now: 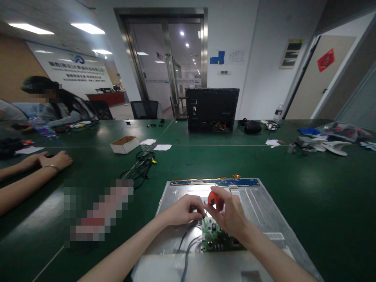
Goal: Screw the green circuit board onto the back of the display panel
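My right hand (pixel 233 213) grips a screwdriver by its orange handle (pixel 212 198), and the thin shaft points down to the upper left corner of a green circuit board (pixel 212 239). Close beside the shaft, my left hand (pixel 188 208) is closed in a pinch at that same corner; what its fingertips hold is too small to make out. The board lies on the silver metal back of a flat display panel (pixel 252 199), partly hidden under my right hand. A blue circuit strip (pixel 188 183) runs along the panel's far edge. Grey cables (pixel 188 250) lead off the board's left side.
Black cables (pixel 142 164) and a small open cardboard box (pixel 125 145) lie ahead to the left. A black monitor housing (pixel 211 109) stands at the back. Another person's hands (pixel 57 159) rest at the left. Plastic parts and bags (pixel 335 147) lie at the right.
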{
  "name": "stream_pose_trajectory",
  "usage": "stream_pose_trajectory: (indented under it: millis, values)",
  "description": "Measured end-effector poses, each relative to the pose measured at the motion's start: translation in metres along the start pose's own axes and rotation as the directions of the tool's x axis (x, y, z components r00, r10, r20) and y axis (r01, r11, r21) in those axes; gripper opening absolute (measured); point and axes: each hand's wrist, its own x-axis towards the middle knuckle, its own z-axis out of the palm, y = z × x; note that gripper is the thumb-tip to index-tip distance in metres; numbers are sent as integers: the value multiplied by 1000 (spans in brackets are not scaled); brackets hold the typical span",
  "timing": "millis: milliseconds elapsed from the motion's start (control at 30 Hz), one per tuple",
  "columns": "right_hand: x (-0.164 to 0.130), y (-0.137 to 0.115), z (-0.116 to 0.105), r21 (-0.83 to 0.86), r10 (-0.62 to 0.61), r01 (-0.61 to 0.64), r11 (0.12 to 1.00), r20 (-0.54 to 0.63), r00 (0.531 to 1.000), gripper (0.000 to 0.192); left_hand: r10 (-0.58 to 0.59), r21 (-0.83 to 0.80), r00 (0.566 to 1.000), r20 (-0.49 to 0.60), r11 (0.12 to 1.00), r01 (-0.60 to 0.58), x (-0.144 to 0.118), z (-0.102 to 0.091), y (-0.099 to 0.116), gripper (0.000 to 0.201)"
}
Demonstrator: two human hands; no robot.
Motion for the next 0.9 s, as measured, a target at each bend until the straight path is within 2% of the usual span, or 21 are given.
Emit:
stream_pose_trajectory:
  millis: [467, 700, 900]
  values:
    - [-2, -2, 0, 76, 23, -27, 997, 50, 998, 55, -7, -66, 1000, -15, 998, 6, -1, 3, -1, 7]
    - [-2, -3, 0, 60, 41, -44, 997, 43, 998, 50, -12, -69, 1000, -15, 998, 11, -1, 3, 0, 8]
    - [1, -2, 0, 16, -3, 2, 1000, 33, 999, 42, 5, -72, 1000, -21, 997, -6, -1, 2, -1, 6]
